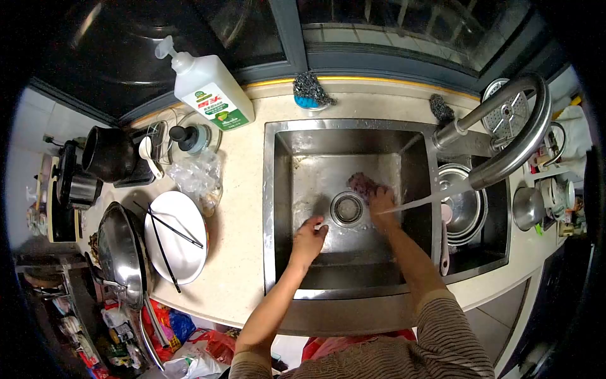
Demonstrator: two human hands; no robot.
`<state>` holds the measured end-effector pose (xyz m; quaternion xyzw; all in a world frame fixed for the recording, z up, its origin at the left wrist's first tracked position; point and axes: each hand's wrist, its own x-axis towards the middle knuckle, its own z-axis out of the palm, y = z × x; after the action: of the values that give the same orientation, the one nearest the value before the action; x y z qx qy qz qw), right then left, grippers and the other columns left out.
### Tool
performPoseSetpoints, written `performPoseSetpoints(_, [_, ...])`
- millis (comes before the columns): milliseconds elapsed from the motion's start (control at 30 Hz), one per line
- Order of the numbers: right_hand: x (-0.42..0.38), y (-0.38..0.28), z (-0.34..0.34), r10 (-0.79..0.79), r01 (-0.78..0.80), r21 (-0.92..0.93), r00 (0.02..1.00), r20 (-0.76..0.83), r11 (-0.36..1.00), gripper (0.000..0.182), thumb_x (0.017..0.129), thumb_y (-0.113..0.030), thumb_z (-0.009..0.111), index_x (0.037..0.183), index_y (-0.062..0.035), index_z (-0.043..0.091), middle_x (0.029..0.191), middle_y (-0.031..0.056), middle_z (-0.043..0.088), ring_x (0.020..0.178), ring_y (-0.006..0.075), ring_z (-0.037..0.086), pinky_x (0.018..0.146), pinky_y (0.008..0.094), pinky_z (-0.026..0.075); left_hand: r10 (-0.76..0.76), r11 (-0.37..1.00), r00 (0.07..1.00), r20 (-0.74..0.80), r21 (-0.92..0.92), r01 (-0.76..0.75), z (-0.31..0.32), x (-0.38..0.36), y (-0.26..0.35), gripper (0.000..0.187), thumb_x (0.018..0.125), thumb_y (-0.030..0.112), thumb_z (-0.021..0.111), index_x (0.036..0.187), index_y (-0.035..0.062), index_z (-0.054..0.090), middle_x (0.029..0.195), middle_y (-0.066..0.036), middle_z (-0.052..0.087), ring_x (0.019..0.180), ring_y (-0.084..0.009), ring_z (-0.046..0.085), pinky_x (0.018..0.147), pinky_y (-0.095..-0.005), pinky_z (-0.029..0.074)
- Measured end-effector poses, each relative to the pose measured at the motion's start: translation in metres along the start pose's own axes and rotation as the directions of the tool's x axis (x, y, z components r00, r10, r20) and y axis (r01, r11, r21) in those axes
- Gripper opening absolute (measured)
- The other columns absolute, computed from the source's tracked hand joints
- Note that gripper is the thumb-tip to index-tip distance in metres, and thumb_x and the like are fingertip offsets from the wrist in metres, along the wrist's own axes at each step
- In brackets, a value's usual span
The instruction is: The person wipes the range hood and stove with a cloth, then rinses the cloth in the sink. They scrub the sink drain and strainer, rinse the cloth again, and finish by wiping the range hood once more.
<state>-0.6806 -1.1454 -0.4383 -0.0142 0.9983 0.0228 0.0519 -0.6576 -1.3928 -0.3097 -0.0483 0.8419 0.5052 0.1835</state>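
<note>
purplish scrub pad (362, 184) on the sink floor, just behind the drain strainer (347, 209), pressed under the right hand (381, 201). fingers folded over its near edge, closed on it; how tight, cannot tell. thin water stream (424, 202) from the faucet (508, 136) lands on that hand.

left hand (308, 240) flat on the basin floor, left of the drain, fingers loosely spread, holding nothing.

risks, judged: water striking the knuckles could spray over the sink (281, 132) rim onto the counter; the wet steel floor looks slick, so the bracing left hand might slide; pad scraps could settle into the strainer holes.

materials: sink is brushed stainless, square-walled, dull sheen with water film. pad looks coarse, clumped, soft-edged. strainer round, perforated metal. faucet a fat curved chrome tube.

outward: stacked steel bowls (466, 208) in the right basin. wire scourers (310, 91) on the back ledge. white pump bottle (205, 85) with green label at back left. white plate (177, 237) with dark chopsticks (165, 243) laid across it, on the pale counter left of the sink; a wok (120, 252) beside it.
</note>
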Motion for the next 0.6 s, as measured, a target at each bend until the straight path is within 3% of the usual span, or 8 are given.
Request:
performPoseSetpoints(67, [0.008,0.002,0.015,-0.098,0.099,0.008,0.967,0.234,0.995,0.026,0.077,-0.014,0.056,0.097,0.0014,0.061,0.103,0.0171,0.055,0.101,0.035,0.048,0.091,0.0454,0.036,-0.153,0.987,0.98,0.126,-0.025,0.157,0.015,0.017,-0.013,0.035,0.083,0.014,0.061,0.116,0.0067,0.053,0.101,-0.008,0.062,0.079,-0.0168,0.059,0.065,-0.0265,0.048])
performPoseSetpoints(167, [0.019,-0.03,-0.098,-0.018,-0.105,0.635,0.983,0.185,0.766,0.029,0.083,-0.021,0.054,0.102,0.0007,0.056,0.09,0.016,0.057,0.089,0.0278,0.056,0.075,0.0409,0.046,-0.379,0.804,0.902,0.207,-0.409,0.432,0.02,0.037,0.012,0.04,0.083,0.017,0.061,0.121,0.0086,0.048,0.105,-0.009,0.059,0.079,-0.0159,0.057,0.061,-0.0273,0.049])
performPoseSetpoints(267, [0.041,-0.073,-0.077,0.195,-0.01,0.819,0.973,-0.124,0.574,0.023,0.083,-0.018,0.055,0.095,0.0021,0.058,0.083,0.0154,0.058,0.075,0.0286,0.058,0.07,0.0359,0.046,-0.266,0.657,0.955,0.129,-0.701,0.278,0.044,0.079,0.003,0.028,0.085,0.013,0.058,0.112,0.0082,0.051,0.099,-0.007,0.059,0.079,-0.0164,0.057,0.059,-0.0294,0.05])
performPoseSetpoints(300, [0.046,-0.082,-0.08,0.276,-0.066,0.889,0.959,-0.069,0.453,0.022,0.082,-0.016,0.057,0.096,0.0015,0.059,0.087,0.0155,0.057,0.079,0.0275,0.057,0.072,0.0348,0.045,-0.233,0.583,0.969,0.084,-0.785,0.209,0.05,0.095,-0.004,0.023,0.086,0.012,0.057,0.108,0.0076,0.053,0.097,-0.006,0.059,0.078,-0.0164,0.057,0.059,-0.0294,0.05])
performPoseSetpoints(367, [0.054,-0.093,-0.129,0.411,-0.156,0.972,0.909,0.071,0.176,0.022,0.08,-0.012,0.059,0.098,0.0003,0.059,0.095,0.0155,0.056,0.087,0.0255,0.056,0.074,0.0327,0.044,-0.18,0.828,0.953,-0.242,-0.561,0.014,0.05,0.117,-0.001,0.011,0.082,0.001,0.053,0.092,0.0038,0.057,0.092,-0.008,0.06,0.076,-0.0212,0.057,0.062,-0.0335,0.048])
performPoseSetpoints(433, [0.066,-0.098,-0.126,0.401,-0.097,0.951,0.915,-0.031,0.295,0.033,0.08,-0.01,0.057,0.111,-0.001,0.053,0.107,0.015,0.054,0.096,0.0282,0.054,0.08,0.0354,0.043,0.077,0.982,0.794,-0.603,-0.09,-0.163,0.037,0.12,0.036,0.012,0.078,-0.004,0.052,0.087,0.002,0.058,0.089,-0.011,0.06,0.074,-0.0247,0.057,0.064,-0.0355,0.046])
performPoseSetpoints(567, [0.104,-0.123,-0.052,0.055,0.217,0.751,0.946,-0.319,0.624,0.038,0.086,-0.01,0.04,0.124,-0.0036,0.044,0.125,0.0135,0.046,0.115,0.0292,0.044,0.099,0.0386,0.032,0.613,0.766,0.657,-0.439,0.535,-0.357,0.028,0.174,-0.006,0.021,0.083,0.003,0.045,0.101,-0.0017,0.054,0.108,-0.022,0.053,0.101,-0.0364,0.051,0.085,-0.0409,0.042])
performPoseSetpoints(600, [0.11,-0.13,-0.046,-0.019,0.211,0.633,0.955,-0.296,0.745,0.039,0.086,-0.01,0.038,0.125,-0.0042,0.044,0.127,0.0131,0.045,0.117,0.0289,0.042,0.101,0.0392,0.03,0.523,0.821,0.759,-0.386,0.466,-0.329,0.022,0.182,-0.016,0.022,0.084,0.005,0.043,0.103,-0.0014,0.053,0.112,-0.022,0.052,0.104,-0.0366,0.05,0.087,-0.0408,0.041])
